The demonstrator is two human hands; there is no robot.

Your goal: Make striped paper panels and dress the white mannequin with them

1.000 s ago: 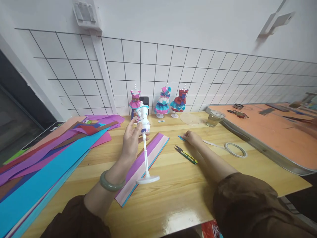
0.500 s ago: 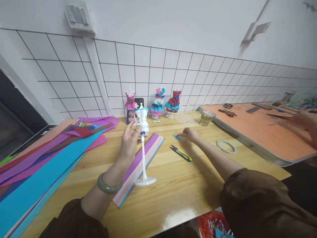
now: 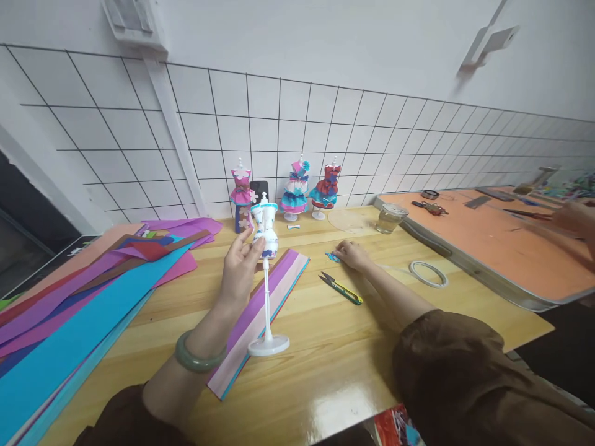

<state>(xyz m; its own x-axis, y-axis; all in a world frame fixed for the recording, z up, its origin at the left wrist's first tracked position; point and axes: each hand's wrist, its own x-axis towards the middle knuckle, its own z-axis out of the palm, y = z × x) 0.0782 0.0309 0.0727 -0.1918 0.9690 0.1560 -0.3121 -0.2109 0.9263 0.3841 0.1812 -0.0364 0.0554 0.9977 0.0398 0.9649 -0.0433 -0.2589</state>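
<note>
My left hand [image 3: 240,263] is closed round the waist of a small white dress form [image 3: 266,232], which has blue trim along its top and a patterned band below. Its thin stem and round white base are upright over a stack of purple, pink and blue strips [image 3: 260,322]. On the wooden table, the bent fingers of my right hand [image 3: 353,255] are at a small blue piece [image 3: 331,256]; the fingertips are partly hidden. Just below that hand lie yellow-and-green thread snips [image 3: 341,288], blades pointing up and left.
Three dressed mini forms [image 3: 295,192] stand by the tiled wall. Coloured sheets [image 3: 116,291] are piled at left. A tape roll [image 3: 428,274] and a glass jar [image 3: 391,218] are at right. Beyond, another person's hand [image 3: 576,217] is over an orange-topped surface [image 3: 483,248].
My right hand has settled lower over the blue piece, its forearm shifting left. My left hand keeps hold of the dress form, nearly still. The view has shifted slightly.
</note>
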